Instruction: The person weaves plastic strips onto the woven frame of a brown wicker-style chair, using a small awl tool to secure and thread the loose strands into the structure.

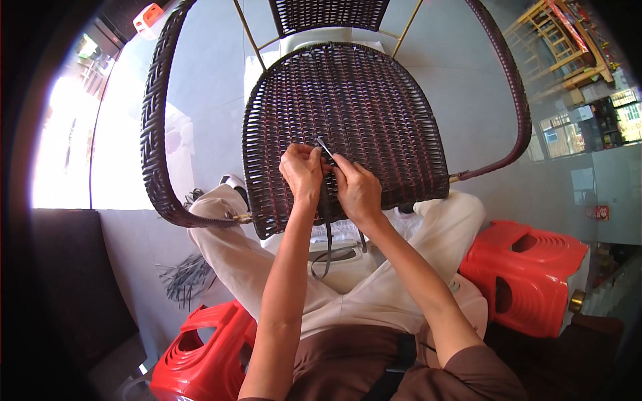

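A dark brown and reddish woven chair seat (348,100) lies before me across my knees. My left hand (303,172) is closed in a pinch over the weave, at the top of a dark flat weaving strip (326,200). That strip hangs down past the seat's near edge and loops below it. Close beside it, my right hand (359,189) grips a thin metal tool with a flat tip (324,146), which looks like a small screwdriver. Its tip points up and left, against or just over the weave. My fingers cover its handle.
Woven armrests (160,113) curve out on both sides of the seat, and the backrest (328,15) lies beyond. Red plastic stools stand at right (528,274) and lower left (200,354). A bundle of dark strips (189,277) lies on the floor. Wooden frames (562,50) stand far right.
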Demonstrator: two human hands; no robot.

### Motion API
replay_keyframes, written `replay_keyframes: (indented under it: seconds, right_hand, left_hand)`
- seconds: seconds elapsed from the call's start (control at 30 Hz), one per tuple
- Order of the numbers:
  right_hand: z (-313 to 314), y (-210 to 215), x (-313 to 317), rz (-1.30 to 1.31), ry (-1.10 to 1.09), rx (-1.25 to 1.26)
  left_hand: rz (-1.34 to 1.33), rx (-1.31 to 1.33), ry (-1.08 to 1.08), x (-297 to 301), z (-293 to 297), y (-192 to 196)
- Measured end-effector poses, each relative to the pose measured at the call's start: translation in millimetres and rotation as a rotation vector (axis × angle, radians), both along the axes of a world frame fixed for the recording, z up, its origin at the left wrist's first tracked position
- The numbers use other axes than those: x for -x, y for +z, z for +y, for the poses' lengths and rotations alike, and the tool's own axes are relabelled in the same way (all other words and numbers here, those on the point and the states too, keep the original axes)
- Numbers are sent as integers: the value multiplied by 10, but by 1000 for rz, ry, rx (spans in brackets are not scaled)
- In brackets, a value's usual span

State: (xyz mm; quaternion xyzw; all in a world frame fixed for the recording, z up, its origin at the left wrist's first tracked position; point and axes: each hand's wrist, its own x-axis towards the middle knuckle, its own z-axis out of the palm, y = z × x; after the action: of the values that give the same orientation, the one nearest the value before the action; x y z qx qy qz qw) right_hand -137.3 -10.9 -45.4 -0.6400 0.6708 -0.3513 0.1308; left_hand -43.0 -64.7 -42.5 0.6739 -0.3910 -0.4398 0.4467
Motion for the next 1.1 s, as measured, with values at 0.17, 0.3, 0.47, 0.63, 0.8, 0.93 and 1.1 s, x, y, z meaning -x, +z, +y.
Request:
replay_keyframes:
  seconds: [0.17, 0.3, 0.47, 0.63, 0.8, 0.93, 1.1]
  right_hand:
    - [37, -33, 121, -34, 3, 65]
    - [-195, 131, 212, 94, 28, 29]
    - [-410, 342, 424, 188, 188, 0]
    - [-481, 313, 510, 263, 282, -91]
    - [-568, 323, 563, 313, 313, -47]
    - [-865, 458, 692, 509, 497, -135]
    - [-1218, 627, 673, 692, 673, -214]
  left_hand:
    - [105, -5, -60, -62, 98, 0]
    - [99, -39, -89, -87, 82, 25]
    - [97, -54, -95, -88, 76, 22]
    - [90, -53, -95, -75, 69, 24]
    - [133, -43, -96, -94, 62, 2]
    - [128, -38, -111, -79, 36, -47]
    - [119, -21, -102, -90, 37, -86]
